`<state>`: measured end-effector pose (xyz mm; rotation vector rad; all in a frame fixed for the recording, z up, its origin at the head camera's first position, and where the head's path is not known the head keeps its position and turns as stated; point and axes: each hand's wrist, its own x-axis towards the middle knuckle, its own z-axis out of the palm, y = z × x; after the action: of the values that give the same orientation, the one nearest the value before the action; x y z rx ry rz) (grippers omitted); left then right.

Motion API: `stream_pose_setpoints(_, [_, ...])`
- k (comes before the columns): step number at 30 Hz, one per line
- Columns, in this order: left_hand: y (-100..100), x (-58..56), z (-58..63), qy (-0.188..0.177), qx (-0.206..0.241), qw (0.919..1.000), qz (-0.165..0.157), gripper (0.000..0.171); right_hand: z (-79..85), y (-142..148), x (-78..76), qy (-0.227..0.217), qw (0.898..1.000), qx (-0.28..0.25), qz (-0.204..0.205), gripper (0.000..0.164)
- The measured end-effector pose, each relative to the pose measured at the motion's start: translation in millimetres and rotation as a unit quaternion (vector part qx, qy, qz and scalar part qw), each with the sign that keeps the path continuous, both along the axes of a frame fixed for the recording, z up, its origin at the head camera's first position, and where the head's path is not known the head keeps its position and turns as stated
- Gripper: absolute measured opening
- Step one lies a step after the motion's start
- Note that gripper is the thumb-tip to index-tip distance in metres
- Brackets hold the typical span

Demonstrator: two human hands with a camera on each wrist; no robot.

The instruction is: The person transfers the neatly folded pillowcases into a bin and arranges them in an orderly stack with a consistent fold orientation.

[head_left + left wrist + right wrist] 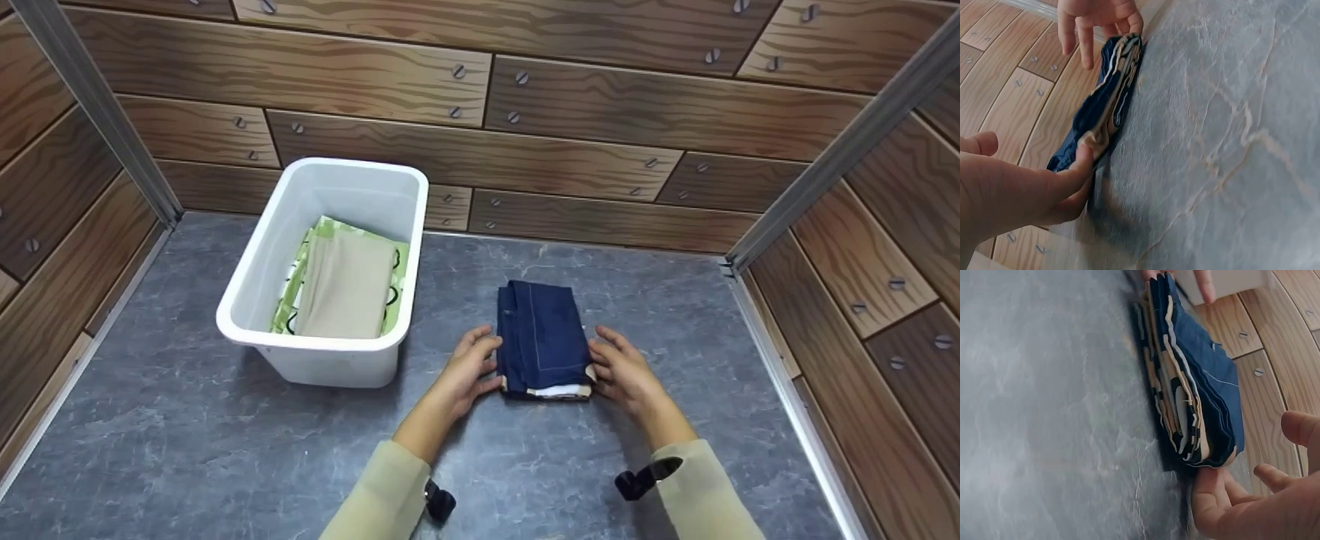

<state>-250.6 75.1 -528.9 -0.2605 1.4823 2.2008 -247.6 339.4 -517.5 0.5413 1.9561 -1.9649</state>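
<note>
A folded navy cloth (pixel 547 330) lies on the grey floor in the head view, with white and tan layers showing at its near edge. My left hand (pixel 466 371) is at its left side, fingertips touching the edge. On the opposite side my right hand (pixel 628 375) touches the cloth with loosely bent fingers. From the right wrist view, the stacked layers of the navy cloth (pixel 1213 377) show, and the right thumb stands away from them. The left wrist view has the left fingers against the bundle's end, with the thumb raised apart.
A white plastic bin (pixel 322 360) stands left of the hands. Inside it are a folded beige cloth (pixel 349 285) and a green patterned cloth (pixel 401 262) beneath. Wood-print walls (pixel 570 97) with metal corner strips enclose the floor.
</note>
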Motion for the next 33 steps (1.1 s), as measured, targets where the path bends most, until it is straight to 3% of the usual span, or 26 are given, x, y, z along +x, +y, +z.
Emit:
stream_pose_setpoints(9, [-4.9, -11.5, 2.3, -0.032, 0.005, 0.9980, -0.055, 0.070, 4.5, 3.4, 2.4, -0.013, 0.998, -0.062, 0.002, 0.067])
stream_pose_setpoints(14, [-4.1, -14.4, -0.1, -0.051, 0.032, 0.9966, -0.056, 0.067, 3.4, 5.6, 5.6, -0.021, 0.991, -0.134, -0.005, 0.066])
stream_pose_setpoints(17, [-1.5, -13.2, -1.3, -0.048, 0.044, 0.9968, -0.046, 0.058, 2.4, 7.0, 8.3, -0.045, 0.978, -0.205, -0.003, 0.065])
stream_pose_setpoints(20, [1.4, -11.6, -1.1, -0.042, 0.041, 0.9975, -0.038, 0.047, 2.4, 8.4, 10.6, -0.062, 0.958, -0.279, -0.019, 0.060])
stream_pose_setpoints(24, [4.3, -11.1, -0.3, -0.038, 0.052, 0.9973, -0.034, 0.037, 3.5, 10.4, 13.0, -0.055, 0.931, -0.357, -0.056, 0.040])
stream_pose_setpoints(27, [5.6, -10.6, -0.8, -0.039, 0.077, 0.9957, -0.033, 0.039, 4.7, 9.8, 14.2, -0.048, 0.916, -0.391, -0.070, 0.029])
stream_pose_setpoints(33, [8.9, -9.3, -6.3, -0.056, 0.139, 0.9886, -0.018, 0.050, 7.1, 5.1, 16.9, -0.045, 0.900, -0.424, -0.089, 0.037])
